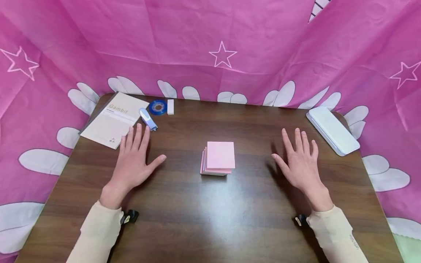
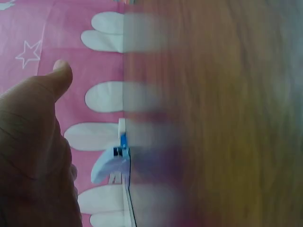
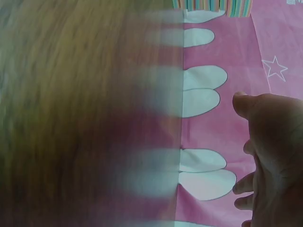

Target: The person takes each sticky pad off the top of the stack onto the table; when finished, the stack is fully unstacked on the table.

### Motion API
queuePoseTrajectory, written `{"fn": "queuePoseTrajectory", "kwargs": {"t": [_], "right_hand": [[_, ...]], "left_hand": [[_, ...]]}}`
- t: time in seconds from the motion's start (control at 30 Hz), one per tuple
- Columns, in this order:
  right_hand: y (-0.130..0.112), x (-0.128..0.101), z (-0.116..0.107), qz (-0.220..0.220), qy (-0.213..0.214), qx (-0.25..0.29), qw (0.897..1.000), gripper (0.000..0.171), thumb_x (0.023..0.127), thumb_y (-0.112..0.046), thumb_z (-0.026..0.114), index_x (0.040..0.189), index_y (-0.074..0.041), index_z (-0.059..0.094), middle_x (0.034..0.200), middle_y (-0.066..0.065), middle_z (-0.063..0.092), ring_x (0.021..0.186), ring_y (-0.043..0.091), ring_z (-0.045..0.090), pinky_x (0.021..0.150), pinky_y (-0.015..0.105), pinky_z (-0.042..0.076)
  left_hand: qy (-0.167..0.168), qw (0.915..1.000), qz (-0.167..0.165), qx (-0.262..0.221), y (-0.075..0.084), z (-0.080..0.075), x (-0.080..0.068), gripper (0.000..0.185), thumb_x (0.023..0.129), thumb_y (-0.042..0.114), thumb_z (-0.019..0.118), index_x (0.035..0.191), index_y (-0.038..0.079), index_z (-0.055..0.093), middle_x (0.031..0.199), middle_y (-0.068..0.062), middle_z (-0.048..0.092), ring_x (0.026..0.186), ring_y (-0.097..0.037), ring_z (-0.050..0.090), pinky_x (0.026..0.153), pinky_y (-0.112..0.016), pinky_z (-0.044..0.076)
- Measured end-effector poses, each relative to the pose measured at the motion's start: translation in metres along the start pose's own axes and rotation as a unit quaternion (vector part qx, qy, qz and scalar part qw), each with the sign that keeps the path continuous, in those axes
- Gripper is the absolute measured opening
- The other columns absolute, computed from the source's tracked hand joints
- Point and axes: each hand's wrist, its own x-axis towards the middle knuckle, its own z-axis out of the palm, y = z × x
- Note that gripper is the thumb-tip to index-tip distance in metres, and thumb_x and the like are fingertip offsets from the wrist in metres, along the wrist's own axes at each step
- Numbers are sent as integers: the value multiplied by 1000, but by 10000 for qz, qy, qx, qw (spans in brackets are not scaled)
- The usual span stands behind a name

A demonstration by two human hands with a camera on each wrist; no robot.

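Note:
Both hands are spread with palms toward the wooden table and hold nothing. The left hand (image 1: 133, 166) is on the left side, its fingertips close to a light-blue stapler (image 1: 148, 119) and the lower edge of a cream notebook (image 1: 115, 118). On the right, the other hand (image 1: 300, 166) is nearest to a flat white case (image 1: 333, 130). Between them stands a slightly uneven stack of square sticky-note pads (image 1: 220, 155), pink on top. Its layered, multicoloured side (image 3: 213, 5) shows at the top of the right wrist view. The left wrist view has the stapler (image 2: 111, 164) beyond the thumb.
A roll of blue tape (image 1: 158, 107) and a white eraser (image 1: 170, 107) lie beside the notebook near the table's back edge. Pink cloth (image 1: 184, 44) with stars and white petal shapes hangs around the back and sides of the brown table (image 1: 184, 226).

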Motion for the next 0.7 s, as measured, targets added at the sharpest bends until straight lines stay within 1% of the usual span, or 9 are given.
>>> {"fn": "queuePoseTrajectory", "kwargs": {"t": [0.17,0.33,0.47,0.57,0.67,0.7], "right_hand": [[-9,2,0,-200,203,67,9996,87,105,-43,72,176,-13,30,172,37,30,159,57,27,124,77,13],[-21,5,-1,-394,414,273,9980,87,103,-42,75,174,-12,35,170,36,36,158,55,31,124,76,15],[-33,7,-3,-631,609,390,9954,86,101,-42,76,172,-11,39,167,35,41,157,54,35,124,74,17],[-44,8,-5,-821,704,476,9930,85,101,-42,76,171,-10,41,166,33,43,155,52,38,124,72,18],[-55,10,-6,-1011,771,583,9902,83,101,-42,75,170,-10,43,165,31,46,154,50,41,125,70,19],[-58,10,-7,-1070,798,625,9891,82,101,-41,75,170,-10,44,165,30,47,154,49,42,125,70,20]], "left_hand": [[-133,9991,212,-328,13,11,2,114,103,61,70,179,8,4,184,-22,-3,169,-48,-7,133,-63,-7],[-312,9962,403,-704,27,25,7,116,100,53,79,179,11,5,185,-22,0,170,-44,-4,135,-59,-3],[-526,9932,398,-956,38,33,10,120,97,52,84,180,15,6,185,-19,-1,172,-39,-4,136,-57,0],[-728,9898,264,-1192,46,38,11,122,94,54,87,180,19,7,186,-13,0,172,-36,-2,134,-62,8],[-865,9846,182,-1511,53,43,11,124,91,56,90,180,21,12,187,-10,4,172,-38,5,131,-69,16],[-881,9827,170,-1618,56,45,12,124,89,57,90,180,21,13,187,-9,6,171,-39,7,130,-70,18]]}}
